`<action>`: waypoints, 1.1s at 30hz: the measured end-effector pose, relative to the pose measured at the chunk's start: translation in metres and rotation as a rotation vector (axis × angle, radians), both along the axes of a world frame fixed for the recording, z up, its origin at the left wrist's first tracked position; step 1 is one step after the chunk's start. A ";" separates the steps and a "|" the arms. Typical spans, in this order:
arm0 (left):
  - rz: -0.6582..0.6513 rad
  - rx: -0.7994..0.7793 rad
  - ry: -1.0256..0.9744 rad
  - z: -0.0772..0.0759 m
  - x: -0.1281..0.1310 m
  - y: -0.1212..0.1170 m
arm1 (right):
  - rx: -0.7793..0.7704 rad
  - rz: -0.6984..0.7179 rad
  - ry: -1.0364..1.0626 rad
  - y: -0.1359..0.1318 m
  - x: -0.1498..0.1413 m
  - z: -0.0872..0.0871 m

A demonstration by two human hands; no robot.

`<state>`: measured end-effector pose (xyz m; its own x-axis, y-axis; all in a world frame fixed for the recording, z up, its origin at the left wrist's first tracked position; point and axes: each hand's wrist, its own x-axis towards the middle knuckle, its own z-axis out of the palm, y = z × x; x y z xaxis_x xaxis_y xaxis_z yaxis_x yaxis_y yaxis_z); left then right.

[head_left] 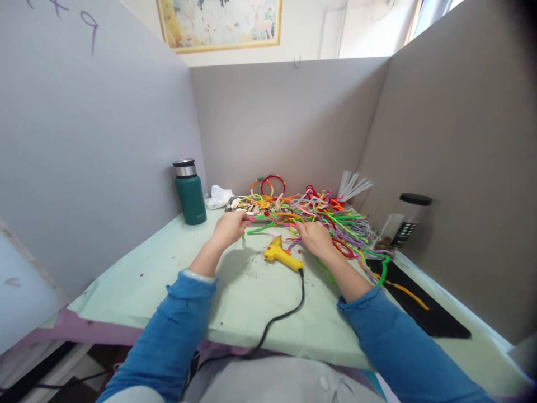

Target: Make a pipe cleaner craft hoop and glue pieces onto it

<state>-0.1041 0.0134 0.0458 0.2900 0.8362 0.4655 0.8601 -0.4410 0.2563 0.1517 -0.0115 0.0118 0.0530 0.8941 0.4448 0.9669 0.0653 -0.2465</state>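
Observation:
My left hand (231, 225) is closed in a pinch at the near left edge of a tangled pile of coloured pipe cleaners (323, 215), seemingly on a green strand (260, 228). On the pile's near side my right hand (314, 237) rests with fingers curled into the strands. What it grips is hidden among them. A yellow glue gun (282, 254) lies on the pale green table cover (168, 268) between my hands, its black cord (285, 316) trailing toward me. Both sleeves are blue.
A teal flask (189, 192) stands at the back left beside a crumpled white tissue (218, 196). Red and orange rings (272, 184), white sticks (352, 184), a clear black-lidded jar (403, 221) and a black mat (423, 305) sit around the pile. Grey partitions (289, 123) enclose three sides.

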 end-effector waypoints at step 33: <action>0.004 -0.044 0.325 -0.002 0.009 -0.011 | 0.550 -0.003 0.658 0.005 0.047 0.017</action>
